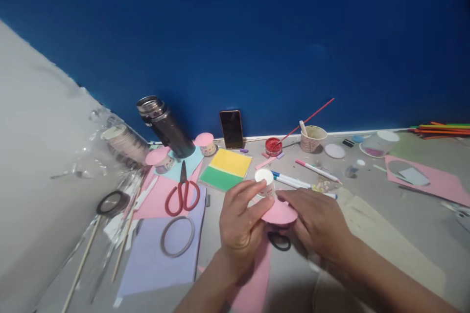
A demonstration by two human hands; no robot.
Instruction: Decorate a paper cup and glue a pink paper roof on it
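Close in front of me, a small paper cup (264, 178) is in my left hand (240, 217), its white round end facing up and away. My left thumb also lies along a pink paper disc (279, 212), just below the cup. From the other side, my right hand (319, 215) grips the disc's right edge, its fingertips partly hidden. Beneath the disc the black loop handle of a tool (279, 241) shows on the table. Two similar cups with pink paper tops, one nearer (161, 159) and one farther (205, 144), stand at the back left.
Red-handled scissors (182, 195) and a tape ring (177, 237) lie on coloured paper at left. Behind stand a dark flask (167, 127), a phone (231, 128) and a red paint pot (273, 146). Markers (292, 180) lie beyond my hands; a cut pink sheet (440, 176) lies right.
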